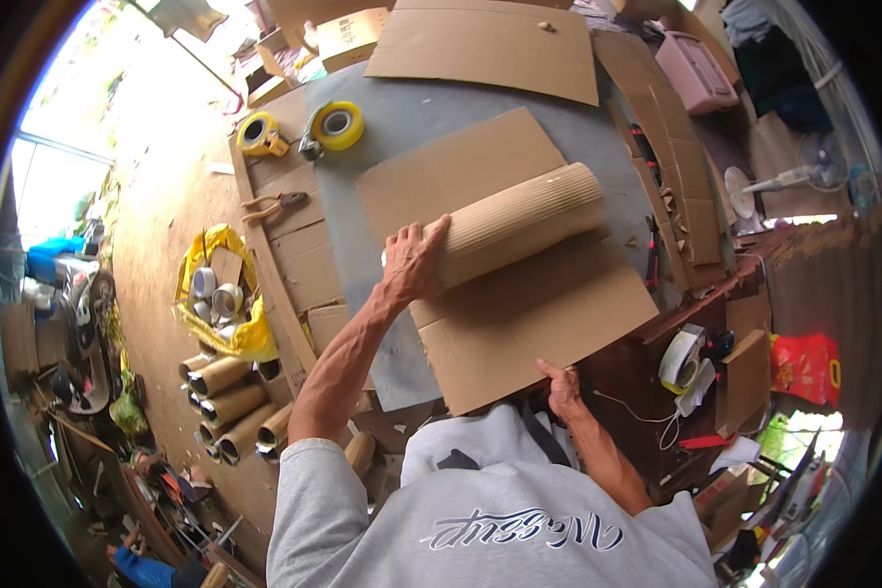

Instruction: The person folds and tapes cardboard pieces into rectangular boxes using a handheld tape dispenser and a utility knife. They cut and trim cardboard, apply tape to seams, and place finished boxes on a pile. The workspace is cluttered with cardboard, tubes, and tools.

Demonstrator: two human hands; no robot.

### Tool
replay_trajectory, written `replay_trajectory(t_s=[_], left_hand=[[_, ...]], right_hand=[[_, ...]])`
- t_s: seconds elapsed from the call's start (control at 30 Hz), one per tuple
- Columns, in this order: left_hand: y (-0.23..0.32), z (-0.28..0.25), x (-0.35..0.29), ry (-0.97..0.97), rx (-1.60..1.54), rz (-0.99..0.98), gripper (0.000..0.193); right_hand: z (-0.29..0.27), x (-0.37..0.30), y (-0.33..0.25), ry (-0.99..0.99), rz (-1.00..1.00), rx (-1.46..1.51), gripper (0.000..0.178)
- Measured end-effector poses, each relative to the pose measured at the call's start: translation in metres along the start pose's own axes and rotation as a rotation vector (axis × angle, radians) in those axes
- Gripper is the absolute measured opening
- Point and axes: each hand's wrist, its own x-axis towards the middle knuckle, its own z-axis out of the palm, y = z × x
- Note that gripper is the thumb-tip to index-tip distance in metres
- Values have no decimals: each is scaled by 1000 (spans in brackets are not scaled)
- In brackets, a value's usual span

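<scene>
A flat brown cardboard sheet (534,328) with a crease across it lies on the grey tabletop in front of me, its near edge reaching past the table toward my body. Across its middle rests a thick roll of ribbed corrugated cardboard (519,220), slanting up to the right. My left hand (416,257) is closed over the roll's left end, the thumb along its upper side. At the sheet's near edge my right hand (562,390) pinches the cardboard, thumb on top; the fingers beneath are hidden.
Two yellow tape dispensers (335,125) and pliers (276,206) lie along the table's left side. Another cardboard sheet (480,44) covers the far end. Cutters (652,253) lie at the right edge. On the floor at left are a yellow bag (250,333) of tape rolls and cardboard tubes (233,404).
</scene>
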Motion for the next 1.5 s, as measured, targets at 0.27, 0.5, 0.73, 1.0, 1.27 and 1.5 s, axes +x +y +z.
replay_trajectory(t_s=[0.27, 0.5, 0.73, 1.0, 1.27, 1.5], left_hand=[[3, 15, -32, 85, 99, 1, 103], [13, -3, -38, -29, -1, 33, 91], [-88, 12, 2, -275, -600, 89, 49], [-135, 22, 85, 206, -132, 47, 49], [-170, 14, 144, 54, 52, -227, 50], [-146, -40, 127, -33, -285, 161, 25]], right_hand=[[35, -13, -38, 32, 422, 32, 28], [124, 65, -92, -59, 309, 102, 31], [160, 82, -113, -160, -681, -1208, 38], [190, 136, -160, -751, -861, -1810, 83], [196, 128, -162, -829, -777, -1810, 88], [194, 116, -157, -823, -909, -1751, 80]])
